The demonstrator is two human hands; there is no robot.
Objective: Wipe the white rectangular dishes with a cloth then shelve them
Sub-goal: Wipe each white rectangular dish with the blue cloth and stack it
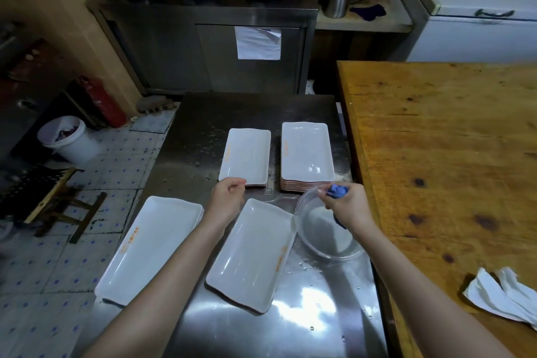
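Spreading under everything, a wet stainless steel table (305,322) stands beside a worn wooden table (436,139). On the steel lie white rectangular dishes: a near-left stack (151,250), a taller far-right stack (306,151), a short far-left stack (247,154) and a single dish (252,256) in the middle. A clear round bowl (348,250) of water touches that dish's right corner. The left hand (228,197), fingers curled, meets the short stack's near rim; whether it pinches it is unclear. The right hand (348,206) clutches a bunched blue cloth (337,191) over the bowl.
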